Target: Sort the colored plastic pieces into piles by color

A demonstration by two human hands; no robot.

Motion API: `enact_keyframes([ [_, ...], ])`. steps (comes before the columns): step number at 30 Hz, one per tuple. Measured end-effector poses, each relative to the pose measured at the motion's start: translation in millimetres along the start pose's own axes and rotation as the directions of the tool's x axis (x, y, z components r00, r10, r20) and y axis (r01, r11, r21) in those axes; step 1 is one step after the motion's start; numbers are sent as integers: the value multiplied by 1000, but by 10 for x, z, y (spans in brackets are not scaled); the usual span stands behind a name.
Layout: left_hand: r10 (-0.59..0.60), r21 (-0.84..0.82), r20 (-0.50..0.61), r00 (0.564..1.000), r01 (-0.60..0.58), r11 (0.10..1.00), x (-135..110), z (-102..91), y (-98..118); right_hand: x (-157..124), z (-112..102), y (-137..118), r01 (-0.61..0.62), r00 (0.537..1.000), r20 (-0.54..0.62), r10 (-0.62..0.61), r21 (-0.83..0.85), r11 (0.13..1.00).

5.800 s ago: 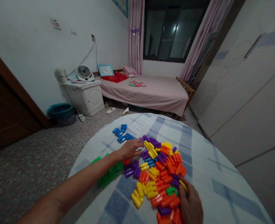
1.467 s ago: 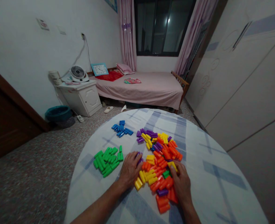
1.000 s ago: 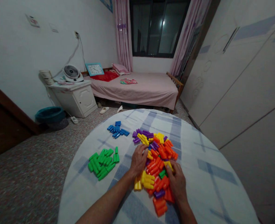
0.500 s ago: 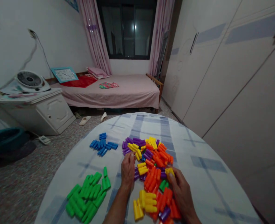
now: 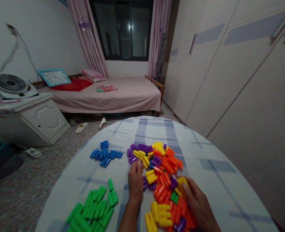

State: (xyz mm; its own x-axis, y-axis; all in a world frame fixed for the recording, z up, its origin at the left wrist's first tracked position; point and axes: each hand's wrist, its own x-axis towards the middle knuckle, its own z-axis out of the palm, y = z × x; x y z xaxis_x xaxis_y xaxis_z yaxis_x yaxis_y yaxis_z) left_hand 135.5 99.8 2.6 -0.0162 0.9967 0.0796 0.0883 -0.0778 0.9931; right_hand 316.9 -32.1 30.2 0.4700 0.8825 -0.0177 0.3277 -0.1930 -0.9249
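Plastic toy pegs (image 5: 160, 164) lie in a mixed heap of orange, purple and yellow near the middle of a round table under a blue-checked cloth (image 5: 215, 180). Single-colour lots sit apart from the heap: blue pegs (image 5: 105, 154) at its 9 o'clock and green pegs (image 5: 91, 206) at its 8 o'clock. More orange and yellow pegs (image 5: 164, 214) trail off toward 6 o'clock.

The left hand (image 5: 135, 185) stands at the heap's 8 o'clock edge, its fingers drawn together with the tips against the pegs; whether they pinch one is hidden. The right hand (image 5: 199, 206), half open and curled, lies at 4 o'clock with its fingers over a small cluster of yellow pegs (image 5: 182, 182), and I cannot tell whether it grips them.

These pegs look light, stiff and smooth, so they would likely skid when nudged. Each seems best taken by its barrel, between finger and thumb.
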Motion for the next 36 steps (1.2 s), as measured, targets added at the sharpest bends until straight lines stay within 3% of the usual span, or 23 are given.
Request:
enact_keyframes([
  [2, 0, -6, -4, 1000, 0, 1000, 2, 4, -6, 8, -100, -81, 37, 999, 17, -36, -54, 998],
  [5, 0, -9, -1, 1000, 0, 1000, 6, 9, -16, 150, -309, -171, 59, 996, -64, -69, -144, 988],
  [8, -3, -4, -4, 1000, 3, 1000, 12, 10, -37, 462, -515, -204, 68, 985, -144, -94, -177, 982],
  [11, -10, -1, -1, 1000, 10, 1000, 20, 9, -60, 894, -623, -202, 142, 977, -145, -155, -94, 985],
  [16, -13, -9, 7, 1000, 13, 1000, 30, 6, -57, 1618, -528, -105, 182, 973, -139, -185, -39, 983],
  [20, -8, 5, -4, 1000, 8, 1000, 25, 7, -29, 1952, -302, 105, 159, 969, -180, -167, -61, 985],
  [24, -17, 17, -9, 1000, 17, 1000, 27, 18, -37, 2047, -97, 327, 162, 946, -230, -231, -282, 945],
  [28, -29, -6, -9, 1000, 29, 1000, 48, 32, -64, 1983, -60, 352, 299, 835, -307, -457, -443, 845],
  [30, -29, -9, -12, 1000, 29, 1000, 60, 35, -73, 1896, -84, 280, 332, 797, -343, -498, -441, 834],
  [32, -16, 0, -26, 1000, 16, 1000, 72, 34, -84, 1788, -92, 185, 351, 828, -313, -466, -360, 864],
  [36, 73, 64, -88, 993, -67, 996, 96, 16, -119, 1591, 13, 9, 324, 936, -106, -337, -126, 938],
])
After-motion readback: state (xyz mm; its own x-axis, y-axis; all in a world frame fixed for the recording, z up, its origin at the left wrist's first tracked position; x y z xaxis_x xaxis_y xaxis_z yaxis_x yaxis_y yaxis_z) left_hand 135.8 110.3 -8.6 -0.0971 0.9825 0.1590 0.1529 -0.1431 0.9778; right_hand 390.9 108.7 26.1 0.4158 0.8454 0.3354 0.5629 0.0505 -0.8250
